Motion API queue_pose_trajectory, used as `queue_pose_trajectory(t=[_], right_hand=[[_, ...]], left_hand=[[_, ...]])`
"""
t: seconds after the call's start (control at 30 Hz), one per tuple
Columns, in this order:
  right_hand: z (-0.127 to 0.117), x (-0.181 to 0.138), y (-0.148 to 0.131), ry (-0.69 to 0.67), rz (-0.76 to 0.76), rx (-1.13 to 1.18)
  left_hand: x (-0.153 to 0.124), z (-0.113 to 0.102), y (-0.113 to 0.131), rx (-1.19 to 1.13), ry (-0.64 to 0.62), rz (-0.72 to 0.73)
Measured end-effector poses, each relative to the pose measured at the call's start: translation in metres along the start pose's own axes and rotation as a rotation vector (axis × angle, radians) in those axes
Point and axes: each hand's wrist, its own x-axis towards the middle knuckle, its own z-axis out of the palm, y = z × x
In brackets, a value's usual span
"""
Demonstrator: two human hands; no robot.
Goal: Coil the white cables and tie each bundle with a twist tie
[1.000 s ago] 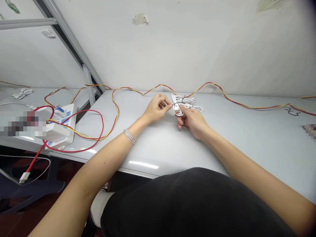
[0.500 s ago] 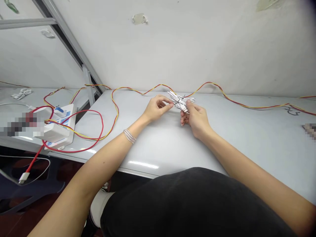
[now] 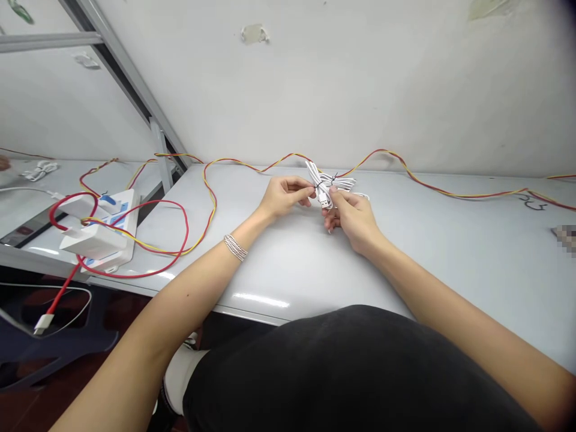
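A white USB cable (image 3: 312,171), coiled into a bundle, is raised just over the desk with its USB plug (image 3: 324,204) pointing down toward me. My right hand (image 3: 355,219) pinches the bundle from the right between thumb and fingers. From the left, the thumb and forefinger of my left hand (image 3: 288,197) close at the end of the black twist tie (image 3: 319,186) around the bundle's middle. Just behind lies a second white cable bundle (image 3: 345,183), bound with its own black tie and partly covered by the held one.
A white power strip (image 3: 130,207) with plugged-in adapters and a looped red cable (image 3: 186,228) lies left. A red-yellow twisted wire (image 3: 405,171) runs along the wall. Loose black ties (image 3: 534,205) lie right. Part of another person's hand (image 3: 4,163) shows at the far left.
The held cable bundle has shifted a little left and tilted more upright, showing more of the second bundle behind. My right hand moved left with it. Another person's hand appeared at the left edge.
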Motion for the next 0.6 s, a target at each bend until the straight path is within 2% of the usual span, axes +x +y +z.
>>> queue_pose_trajectory(t=[0.43, 0.6], right_hand=[[-0.0006, 0.0014, 0.004, -0.004, -0.044, -0.024], [0.0001, 0.0004, 0.0054, -0.025, -0.064, -0.031]], left_hand=[[0.0024, -0.0008, 0.0006, -0.032, 0.008, 0.029], [0.0014, -0.0012, 0.0025, 0.033, 0.02, 0.0]])
